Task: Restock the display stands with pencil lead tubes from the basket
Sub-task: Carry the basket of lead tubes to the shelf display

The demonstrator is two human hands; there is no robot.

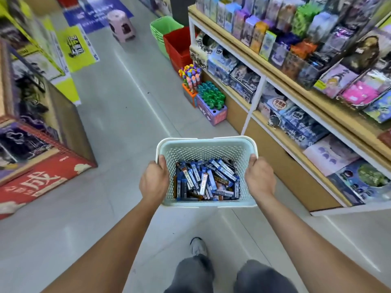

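A pale blue perforated plastic basket [206, 142] is carried in front of me above the shop floor. Its bottom is covered with several pencil lead tubes [208, 180], mostly blue, some orange and white, lying jumbled. My left hand [154, 181] grips the basket's left rim, thumb inside. My right hand [259, 179] grips the right rim the same way. No lead display stand can be made out in this view.
A wood-and-white shelf unit [264, 81] full of boxed goods runs along the right. Pen display boxes [211, 104] stand on the floor by its end, with red and green bins [177, 45] behind. Cardboard displays [42, 166] line the left. A pink stool [121, 26] stands far up the aisle.
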